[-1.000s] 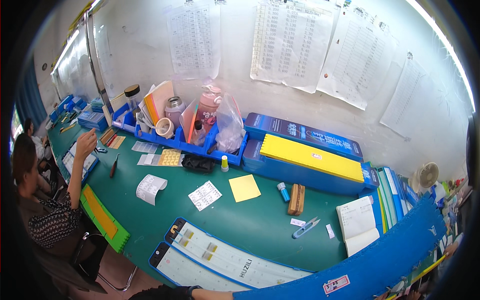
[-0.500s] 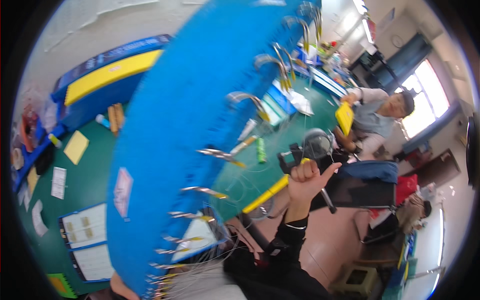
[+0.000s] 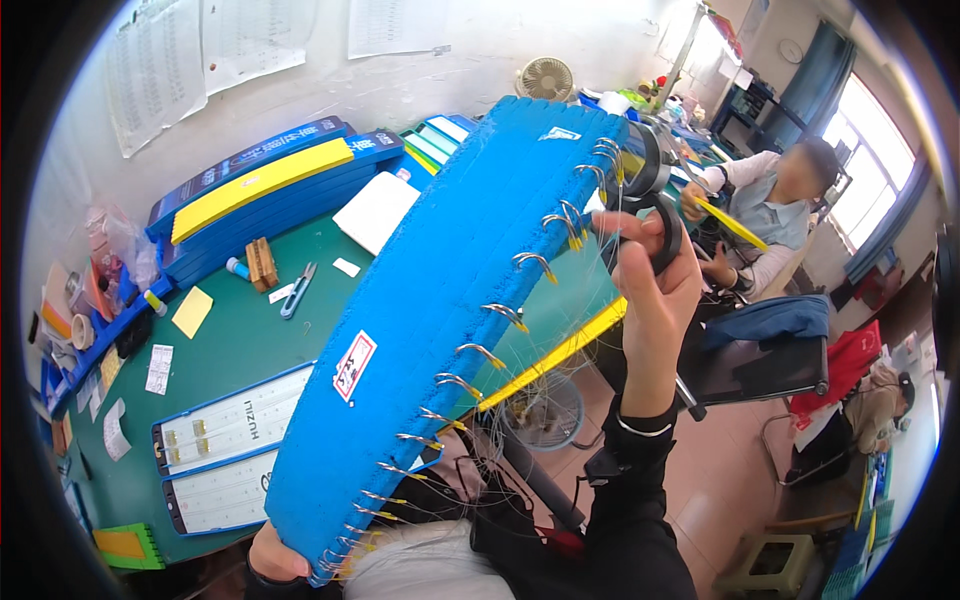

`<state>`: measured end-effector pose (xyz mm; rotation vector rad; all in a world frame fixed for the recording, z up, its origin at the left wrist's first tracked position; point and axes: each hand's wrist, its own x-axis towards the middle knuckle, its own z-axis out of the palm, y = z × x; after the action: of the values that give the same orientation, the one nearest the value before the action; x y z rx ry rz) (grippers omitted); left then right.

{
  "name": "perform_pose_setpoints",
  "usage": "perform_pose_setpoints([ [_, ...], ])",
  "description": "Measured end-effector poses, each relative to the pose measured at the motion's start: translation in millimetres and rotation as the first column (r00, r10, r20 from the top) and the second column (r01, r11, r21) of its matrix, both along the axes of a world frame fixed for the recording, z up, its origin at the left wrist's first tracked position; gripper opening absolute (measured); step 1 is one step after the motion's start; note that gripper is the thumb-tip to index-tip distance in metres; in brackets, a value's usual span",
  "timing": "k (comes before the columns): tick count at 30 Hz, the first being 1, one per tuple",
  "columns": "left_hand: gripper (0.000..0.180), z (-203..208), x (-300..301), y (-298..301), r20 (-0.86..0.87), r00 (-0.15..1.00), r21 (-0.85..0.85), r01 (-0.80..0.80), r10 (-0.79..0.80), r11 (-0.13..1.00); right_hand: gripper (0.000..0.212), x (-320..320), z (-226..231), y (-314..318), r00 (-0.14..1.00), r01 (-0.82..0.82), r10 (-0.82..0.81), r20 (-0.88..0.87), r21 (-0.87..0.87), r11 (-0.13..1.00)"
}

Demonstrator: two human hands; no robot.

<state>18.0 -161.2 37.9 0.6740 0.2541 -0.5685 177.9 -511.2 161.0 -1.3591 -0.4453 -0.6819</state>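
Note:
A long blue foam board [image 3: 430, 280] slants across the middle, its far end up at the right. My left hand [image 3: 278, 556] grips its near lower end, most of the fingers hidden underneath. Several curved metal fish hooks [image 3: 480, 354] with yellow shanks are stuck along its right edge, and thin clear lines [image 3: 545, 375] trail from them. My right hand [image 3: 655, 285] is beside the far end, fingers curled and one finger reaching to the board's edge. Black rings [image 3: 668, 235] overlap its fingers; whether it holds them or a line, I cannot tell.
On the green table [image 3: 330, 335] lie scissors [image 3: 298, 290], a wooden block [image 3: 262, 264] and an opened white-lined case [image 3: 235, 420]. Blue and yellow boards [image 3: 265, 190] are stacked by the wall. Beyond my right arm, another person [image 3: 775, 205] holds a yellow board [image 3: 730, 222].
The blue board looks smaller and farther off, with its far end now in view. My right hand has gone from a fist with the thumb out, up to the far hooks.

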Motion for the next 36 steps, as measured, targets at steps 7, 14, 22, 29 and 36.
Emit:
perform_pose_setpoints([
  [7,0.058,4,-5,11,0.121,0.992,-0.007,0.032,-0.031,0.999,0.032,-8,-10,-4,0.994,-0.094,0.099,-0.052,0.086,0.992],
  [14,0.096,11,-2,25,0.096,0.995,0.097,0.001,-0.011,0.995,0.038,-3,-28,11,0.997,0.013,-0.023,-0.075,-0.132,0.991],
  [22,0.081,49,7,38,0.309,0.950,0.449,-0.111,-0.038,0.887,0.037,-9,-54,-19,0.987,0.023,-0.035,-0.158,-0.082,0.996],
  [29,0.066,50,-4,64,0.361,0.931,0.444,-0.116,-0.059,0.888,0.032,-6,-80,-46,0.990,0.014,-0.027,-0.138,-0.100,0.995],
  [36,0.069,59,-9,67,0.243,0.969,0.412,-0.138,0.037,0.901,0.033,1,-85,-59,0.989,0.090,-0.098,-0.113,-0.070,0.993],
])
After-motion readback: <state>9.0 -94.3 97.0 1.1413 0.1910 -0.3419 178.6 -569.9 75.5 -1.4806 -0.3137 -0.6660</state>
